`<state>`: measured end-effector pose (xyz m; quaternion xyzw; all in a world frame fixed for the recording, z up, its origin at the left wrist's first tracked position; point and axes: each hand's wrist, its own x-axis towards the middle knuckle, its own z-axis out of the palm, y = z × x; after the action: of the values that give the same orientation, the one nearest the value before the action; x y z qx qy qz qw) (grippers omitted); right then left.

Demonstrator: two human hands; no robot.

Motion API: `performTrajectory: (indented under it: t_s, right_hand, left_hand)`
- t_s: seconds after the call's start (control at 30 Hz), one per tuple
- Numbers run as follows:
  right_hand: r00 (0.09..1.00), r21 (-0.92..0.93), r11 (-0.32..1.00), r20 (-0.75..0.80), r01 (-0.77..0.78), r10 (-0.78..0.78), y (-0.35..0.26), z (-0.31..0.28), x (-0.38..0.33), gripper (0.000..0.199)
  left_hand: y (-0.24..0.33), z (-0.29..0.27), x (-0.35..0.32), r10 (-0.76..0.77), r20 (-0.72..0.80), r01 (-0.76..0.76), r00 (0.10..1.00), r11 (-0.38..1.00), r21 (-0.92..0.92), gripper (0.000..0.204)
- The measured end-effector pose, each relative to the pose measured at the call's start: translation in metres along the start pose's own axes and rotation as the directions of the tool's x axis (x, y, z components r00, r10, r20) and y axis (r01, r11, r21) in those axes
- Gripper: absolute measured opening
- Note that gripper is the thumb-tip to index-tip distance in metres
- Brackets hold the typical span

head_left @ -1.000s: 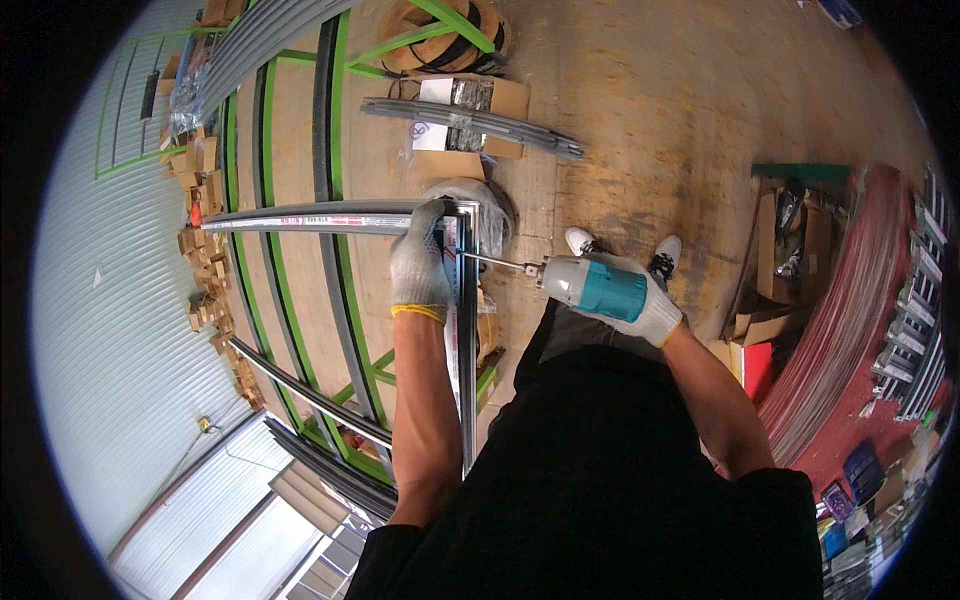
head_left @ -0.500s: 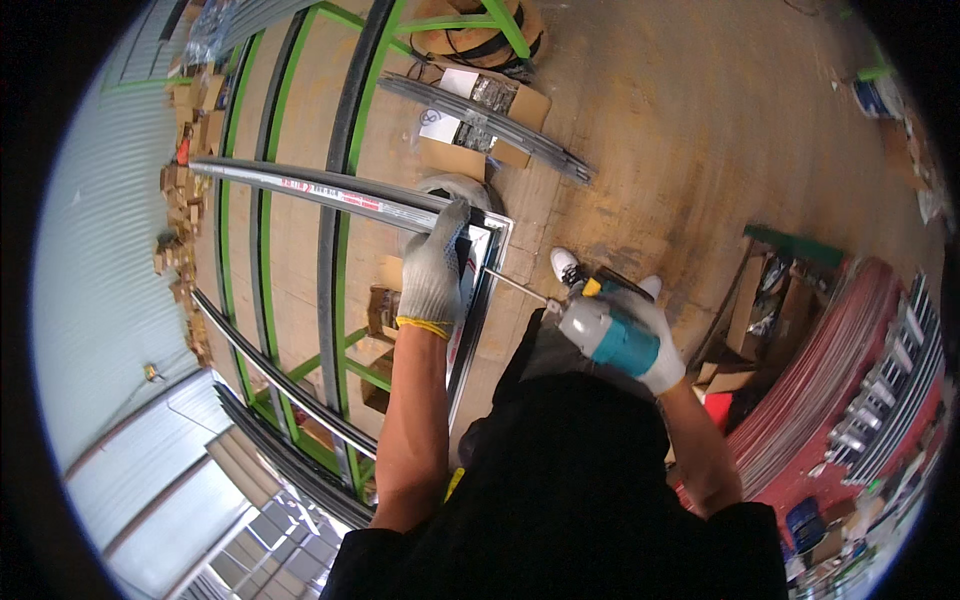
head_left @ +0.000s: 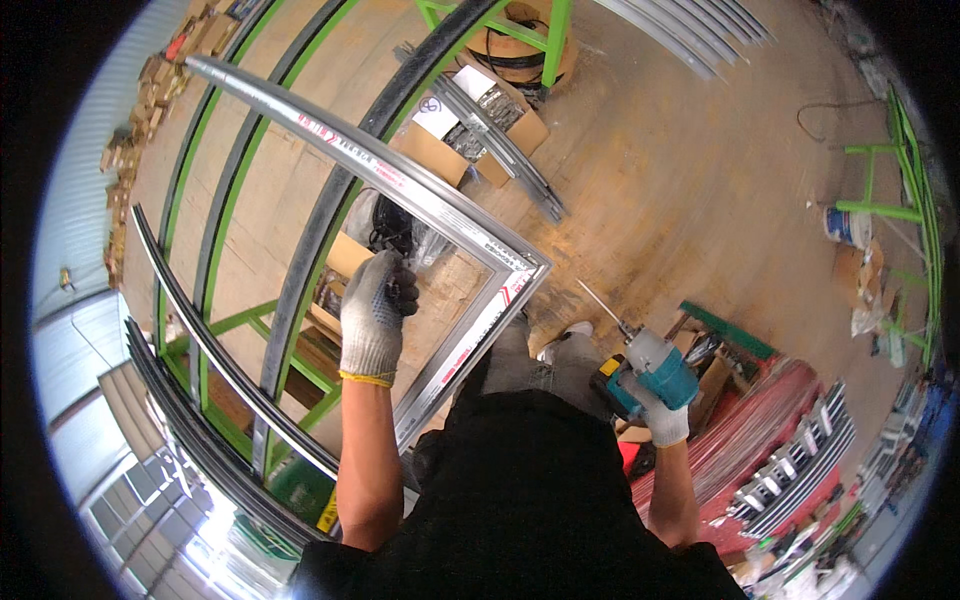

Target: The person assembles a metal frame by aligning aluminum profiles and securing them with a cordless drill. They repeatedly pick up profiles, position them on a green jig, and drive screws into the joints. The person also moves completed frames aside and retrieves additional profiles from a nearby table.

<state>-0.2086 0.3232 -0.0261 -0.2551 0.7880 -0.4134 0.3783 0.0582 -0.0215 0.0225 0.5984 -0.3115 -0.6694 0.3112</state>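
Note:
A grey metal frame (head_left: 420, 195) with printed film strips lies across the rack, its mitred corner pointing right. Inside that corner, apart from the profiles, hovers my left hand (head_left: 372, 315) in a white knitted glove with a grey-blue grip palm. Its fingers are curled in; whatever they may hold is hidden. To the right of the frame, my gloved right hand (head_left: 662, 412) grips a teal and grey cordless drill (head_left: 662, 368) by its handle. The drill's long thin bit (head_left: 600, 303) points up and left, clear of the frame corner.
Green rack beams with black padding (head_left: 318, 225) run beneath the frame. Beyond it stand an open cardboard box (head_left: 440, 150) and a bundle of grey profiles (head_left: 500, 150). Red wrapped stock (head_left: 770, 410) and stacked metal profiles (head_left: 795, 465) lie at the lower right.
My left hand has let go of the frame near its corner and drawn back, fingers curling. My right hand has moved the drill away from the corner to the right. The view has turned.

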Motion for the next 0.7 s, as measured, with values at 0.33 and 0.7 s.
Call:
performTrajectory:
  t_s: [0.33,0.7]
  right_hand:
    - [0.952,0.299,0.953,0.303,-0.051,-0.044,-0.072,-0.030,0.139,0.041]
    - [0.474,0.095,0.857,0.799,0.507,-0.369,-0.123,-0.031,0.323,0.042]
  left_hand:
    - [0.013,0.017,-0.080,0.110,-0.161,-0.124,0.981,0.989,-0.080,0.029]
    - [-0.067,0.163,-0.148,-0.384,-0.318,0.206,0.867,0.857,-0.472,0.018]
